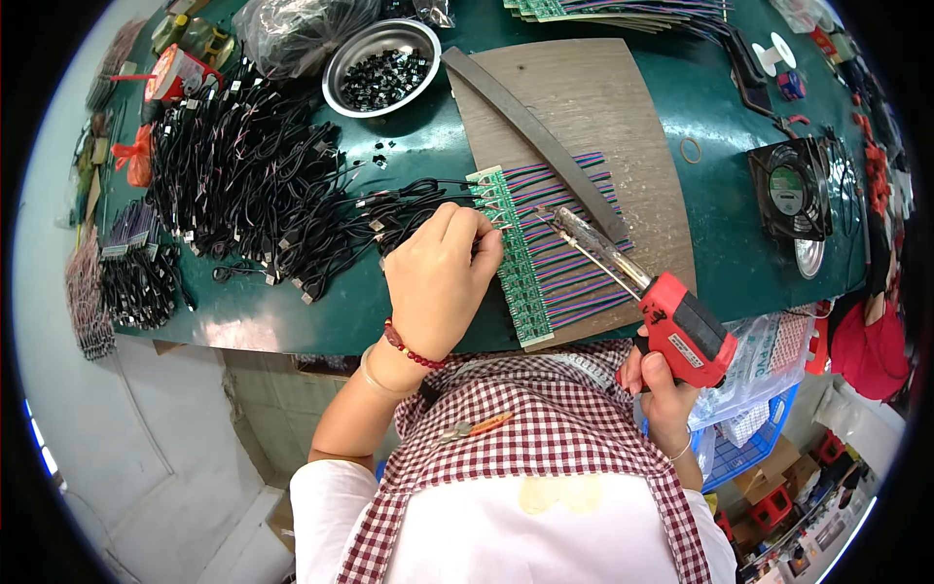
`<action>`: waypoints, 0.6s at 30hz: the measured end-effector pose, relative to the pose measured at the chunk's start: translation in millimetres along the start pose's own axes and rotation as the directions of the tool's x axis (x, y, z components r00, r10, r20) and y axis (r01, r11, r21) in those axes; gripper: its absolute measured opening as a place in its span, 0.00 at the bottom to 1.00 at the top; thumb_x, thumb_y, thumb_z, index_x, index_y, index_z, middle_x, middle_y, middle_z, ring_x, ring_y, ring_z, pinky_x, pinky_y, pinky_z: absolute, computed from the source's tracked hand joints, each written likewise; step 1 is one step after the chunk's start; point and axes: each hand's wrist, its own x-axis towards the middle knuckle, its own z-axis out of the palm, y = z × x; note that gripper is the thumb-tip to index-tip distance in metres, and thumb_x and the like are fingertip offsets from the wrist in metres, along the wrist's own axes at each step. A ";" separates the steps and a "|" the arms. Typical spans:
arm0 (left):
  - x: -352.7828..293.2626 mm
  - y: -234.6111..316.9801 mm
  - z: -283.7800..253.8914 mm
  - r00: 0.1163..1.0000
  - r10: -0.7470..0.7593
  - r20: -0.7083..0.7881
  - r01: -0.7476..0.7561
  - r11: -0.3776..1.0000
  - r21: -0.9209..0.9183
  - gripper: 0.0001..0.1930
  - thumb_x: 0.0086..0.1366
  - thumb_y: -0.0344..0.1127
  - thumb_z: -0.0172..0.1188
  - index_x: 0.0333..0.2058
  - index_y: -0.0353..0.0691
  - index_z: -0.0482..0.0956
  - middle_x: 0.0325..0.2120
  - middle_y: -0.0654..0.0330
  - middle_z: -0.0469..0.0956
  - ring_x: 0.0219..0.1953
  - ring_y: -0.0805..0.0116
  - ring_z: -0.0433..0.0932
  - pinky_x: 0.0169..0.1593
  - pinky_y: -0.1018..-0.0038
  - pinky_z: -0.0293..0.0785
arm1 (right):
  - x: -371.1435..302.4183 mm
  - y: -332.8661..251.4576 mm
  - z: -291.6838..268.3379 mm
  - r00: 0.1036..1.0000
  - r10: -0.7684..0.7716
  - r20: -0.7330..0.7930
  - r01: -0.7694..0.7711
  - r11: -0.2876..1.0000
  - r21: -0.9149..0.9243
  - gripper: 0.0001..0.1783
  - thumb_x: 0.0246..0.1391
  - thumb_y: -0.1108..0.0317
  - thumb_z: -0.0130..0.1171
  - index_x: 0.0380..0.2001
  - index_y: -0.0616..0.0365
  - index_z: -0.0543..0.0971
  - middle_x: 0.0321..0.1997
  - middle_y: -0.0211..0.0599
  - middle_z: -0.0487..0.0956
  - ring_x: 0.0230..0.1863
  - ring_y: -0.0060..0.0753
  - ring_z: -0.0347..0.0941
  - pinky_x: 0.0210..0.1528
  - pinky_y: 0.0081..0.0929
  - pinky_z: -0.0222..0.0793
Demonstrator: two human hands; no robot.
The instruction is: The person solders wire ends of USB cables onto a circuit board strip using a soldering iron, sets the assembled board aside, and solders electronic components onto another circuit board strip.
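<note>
My right hand (664, 394) is wrapped round the grip of a red and black soldering gun (686, 336), its metal tip pointing left over a panel of green circuit boards (523, 277). At the panel's left edge my left hand (438, 277) is closed in a pinch; what the fingers hold is hidden. Black cables (413, 202) run to the upper end of the panel, beside that hand. Rows of coloured wires (589, 282) extend right from the panel. Across these wires lies a grey flat bar (535, 131), slanting over a brown wooden board (637, 117).
A large heap of black cables (243, 175) covers the table's left side. Behind it stand a metal bowl (329, 90) of small black parts and a clear plastic bag (297, 34). More wired boards (603, 10) lie at the back. To the right is a black fan (790, 190).
</note>
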 end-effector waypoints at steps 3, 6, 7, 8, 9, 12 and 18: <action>1.9 1.3 -1.8 0.999 -0.014 0.040 0.015 1.000 -0.005 0.06 0.51 0.25 0.64 0.24 0.38 0.74 0.22 0.62 0.75 0.20 0.68 0.76 0.24 0.75 0.70 | -2.1 3.2 -2.5 1.000 0.018 0.023 -0.017 0.998 -0.066 0.20 0.60 0.62 0.56 0.48 0.66 0.67 0.18 0.35 0.70 0.18 0.21 0.63 0.22 0.22 0.63; 2.1 0.0 -3.2 0.999 -0.008 0.046 0.008 1.000 0.008 0.06 0.51 0.26 0.64 0.24 0.39 0.74 0.21 0.62 0.74 0.20 0.68 0.75 0.24 0.75 0.70 | -4.3 11.5 -8.5 0.998 -0.016 0.065 0.028 0.981 -0.191 0.19 0.59 0.63 0.57 0.47 0.66 0.68 0.19 0.35 0.70 0.19 0.21 0.64 0.23 0.21 0.63; 2.4 -0.4 -3.4 0.999 -0.010 0.045 0.010 1.000 0.009 0.06 0.51 0.26 0.64 0.24 0.39 0.74 0.21 0.62 0.74 0.20 0.68 0.75 0.24 0.75 0.70 | -4.2 14.8 -10.0 0.995 -0.049 0.088 0.071 0.962 -0.262 0.18 0.59 0.63 0.57 0.46 0.65 0.69 0.20 0.34 0.71 0.19 0.21 0.64 0.23 0.21 0.63; 2.6 -0.7 -3.4 0.999 -0.002 0.054 0.001 1.000 0.016 0.06 0.51 0.26 0.64 0.24 0.40 0.74 0.21 0.63 0.74 0.20 0.68 0.75 0.23 0.75 0.69 | -3.9 17.4 -10.6 0.995 -0.048 0.089 0.070 0.962 -0.263 0.18 0.59 0.63 0.57 0.46 0.65 0.69 0.20 0.34 0.71 0.19 0.21 0.64 0.23 0.21 0.63; 3.0 -0.9 -3.3 0.998 0.007 0.063 -0.008 1.000 0.022 0.06 0.51 0.26 0.64 0.24 0.40 0.73 0.21 0.63 0.73 0.19 0.68 0.74 0.23 0.74 0.69 | -3.5 19.8 -11.0 0.992 -0.071 0.107 0.099 0.950 -0.295 0.17 0.59 0.64 0.56 0.44 0.66 0.70 0.21 0.34 0.71 0.20 0.21 0.65 0.23 0.21 0.63; 4.7 0.0 -5.9 0.998 0.001 0.067 -0.003 0.999 0.039 0.07 0.51 0.27 0.64 0.24 0.40 0.73 0.21 0.63 0.72 0.19 0.68 0.74 0.23 0.74 0.68 | -1.7 10.8 -8.5 0.994 -0.020 0.104 0.054 0.940 -0.338 0.13 0.55 0.66 0.60 0.40 0.62 0.74 0.28 0.33 0.73 0.26 0.25 0.68 0.30 0.24 0.65; 7.1 -0.9 -8.2 0.994 0.028 0.110 -0.034 0.998 0.057 0.07 0.52 0.28 0.64 0.24 0.41 0.73 0.21 0.63 0.72 0.19 0.67 0.74 0.23 0.72 0.68 | -1.7 9.0 -9.3 0.998 0.035 0.057 -0.013 0.935 -0.354 0.14 0.48 0.65 0.66 0.37 0.59 0.79 0.33 0.35 0.75 0.31 0.30 0.72 0.33 0.26 0.67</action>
